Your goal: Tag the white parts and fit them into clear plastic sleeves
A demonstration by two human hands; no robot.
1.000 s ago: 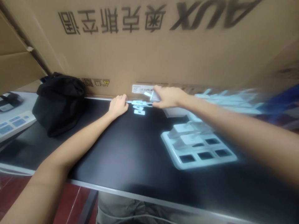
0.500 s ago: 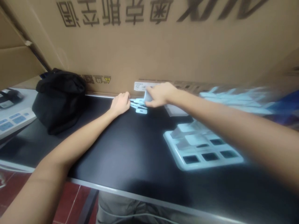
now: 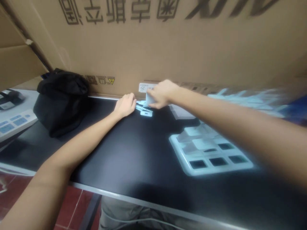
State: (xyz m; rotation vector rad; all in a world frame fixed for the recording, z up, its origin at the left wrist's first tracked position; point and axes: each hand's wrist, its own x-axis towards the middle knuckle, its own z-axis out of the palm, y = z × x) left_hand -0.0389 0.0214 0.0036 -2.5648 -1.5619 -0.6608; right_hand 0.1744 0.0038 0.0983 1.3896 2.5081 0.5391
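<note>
My right hand (image 3: 164, 93) is closed on a pale blue flat-sided block (image 3: 150, 98), held just above the far edge of the black tabletop (image 3: 124, 150). Under and beside it lies a small pile of thin light blue plastic pieces (image 3: 145, 112). My left hand (image 3: 125, 104) rests at the left side of this pile with its fingers curled in. What those fingers hold, if anything, is hidden. Below my right forearm sits a light blue tray (image 3: 212, 174) with square openings; a few raised blocks (image 3: 201, 143) stand in its back left part.
A large cardboard box (image 3: 134, 51) walls off the back. To the left are a black cloth bag (image 3: 62, 102) and a white panel with blue patches (image 3: 18, 121). A white flat item (image 3: 181, 112) and a heap of light blue pieces (image 3: 249, 100) lie at back right.
My right hand has shifted a little to the left with the block, closer to my left hand. The view has moved slightly; the tray and pile look the same.
</note>
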